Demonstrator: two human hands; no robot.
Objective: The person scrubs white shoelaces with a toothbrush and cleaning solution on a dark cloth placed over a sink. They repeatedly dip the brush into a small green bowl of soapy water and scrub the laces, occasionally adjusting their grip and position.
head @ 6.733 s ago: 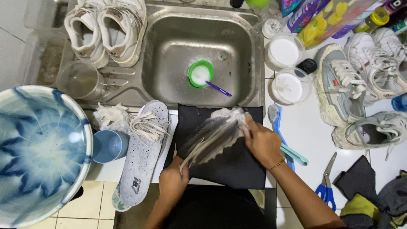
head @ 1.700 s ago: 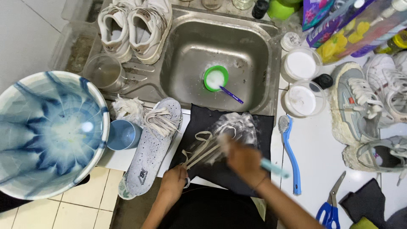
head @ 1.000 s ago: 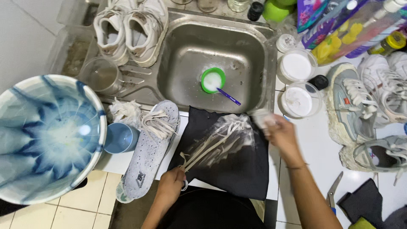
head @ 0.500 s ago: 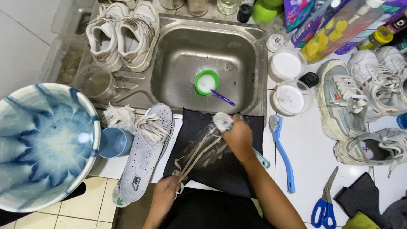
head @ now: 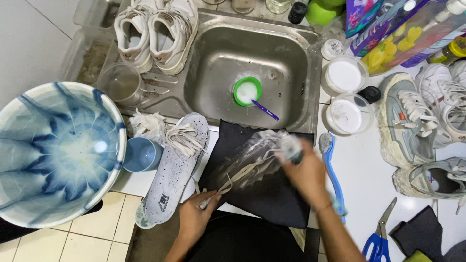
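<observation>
Beside a steel sink (head: 252,53), white counter (head: 369,179) above tiled floor (head: 92,237).

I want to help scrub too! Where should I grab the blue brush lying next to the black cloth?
Probably take the blue brush by the middle of its long handle, coming from the right, where the white counter is bare. Its bristle head points up toward the sink, and the right hand crowds its left side.

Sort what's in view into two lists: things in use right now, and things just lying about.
In use: left hand pinning the shoelaces; right hand scrubbing them with a small brush; black cloth underneath.

Lying about: insole, blue brush, scissors, blue cup, patterned basin, sink.
</observation>
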